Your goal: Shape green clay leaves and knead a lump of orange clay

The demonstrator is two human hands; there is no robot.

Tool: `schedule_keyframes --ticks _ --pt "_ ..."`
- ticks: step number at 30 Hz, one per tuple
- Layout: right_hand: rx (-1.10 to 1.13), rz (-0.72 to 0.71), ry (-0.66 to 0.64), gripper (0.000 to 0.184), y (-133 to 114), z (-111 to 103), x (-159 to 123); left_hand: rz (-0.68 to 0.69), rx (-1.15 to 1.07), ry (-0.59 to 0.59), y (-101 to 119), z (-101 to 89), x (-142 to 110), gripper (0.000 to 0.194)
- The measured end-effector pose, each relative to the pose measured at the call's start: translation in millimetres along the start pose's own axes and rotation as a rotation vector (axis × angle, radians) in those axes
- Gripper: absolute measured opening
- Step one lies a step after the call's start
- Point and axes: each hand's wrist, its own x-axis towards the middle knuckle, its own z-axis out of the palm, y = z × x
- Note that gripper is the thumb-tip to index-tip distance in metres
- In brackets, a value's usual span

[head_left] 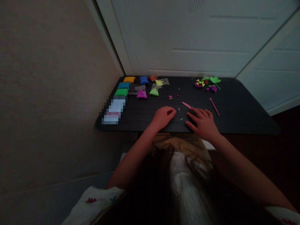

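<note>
My left hand (163,117) rests on the dark table with its fingers curled together; whatever they may hold is hidden. To the right, my right hand (203,123) lies palm down with fingers spread. A bit of green clay shows at its fingertips. Just beyond those fingertips is a pink plastic clay knife (186,105), its near end close to the hand. Between the hands are a thin green clay strip (179,109) and a second green strip (181,119). Farther back sit a small purple clay flower (170,97) and a tiny red clay piece (177,96).
Bags of coloured clay, such as a magenta bag (142,94) and an orange one (129,79), lie at the back left. A blurred phone (114,110) is at the left edge. A pink stick tool (214,107) and green clay leaves (215,81) lie right. A white panel (187,59) stands behind.
</note>
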Motion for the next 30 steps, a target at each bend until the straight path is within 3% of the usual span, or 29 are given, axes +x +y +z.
schedule_keyframes --ticks 24,30 --pt "0.018 -0.006 -0.022 0.047 2.2 -0.3 1.2 -0.006 0.006 0.0 0.9 -0.3 0.1 0.026" --pt "0.082 -0.023 0.022 0.045 5.4 1.1 1.0 -0.006 0.007 0.001 1.7 -0.7 -0.1 0.026"
